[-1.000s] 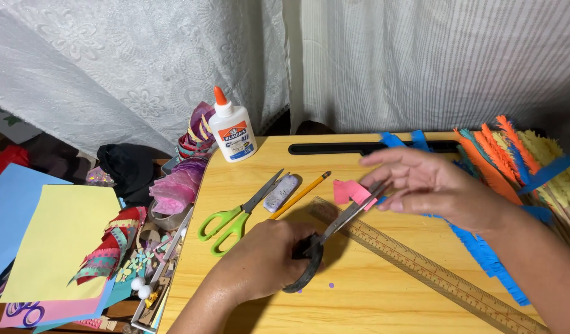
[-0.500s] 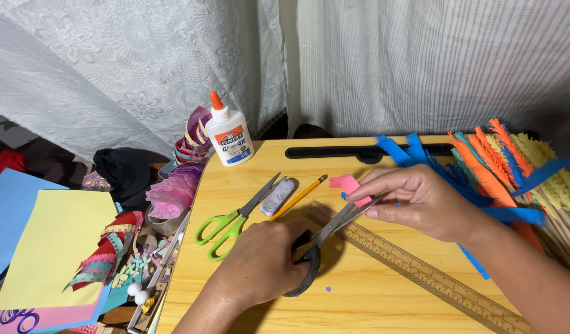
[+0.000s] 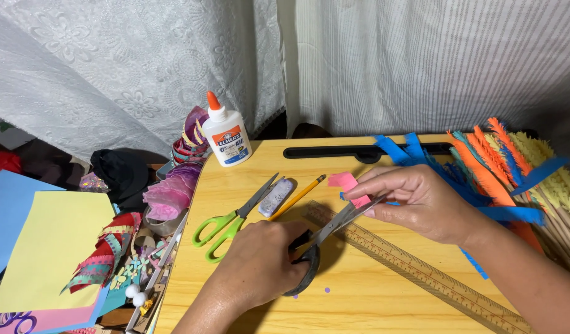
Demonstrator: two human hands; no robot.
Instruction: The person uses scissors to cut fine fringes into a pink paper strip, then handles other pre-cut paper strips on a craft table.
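A left hand (image 3: pixel 260 266) is closed through the black handles of grey-bladed scissors (image 3: pixel 325 238), the blades slightly parted around a small pink paper piece (image 3: pixel 348 184). The right hand (image 3: pixel 415 201) pinches that pink piece between its fingertips, just above a wooden ruler (image 3: pixel 433 278) lying on the yellow lap desk (image 3: pixel 371 303). Left of the ruler lie green-handled scissors (image 3: pixel 226 222), a pencil (image 3: pixel 297 196) and a white glue bottle (image 3: pixel 226 133).

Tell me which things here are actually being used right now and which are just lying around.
In use:
left hand working the black scissors
right hand holding the pink paper piece

Lying about:
green scissors
pencil
glue bottle
ruler
eraser
fringed paper strips
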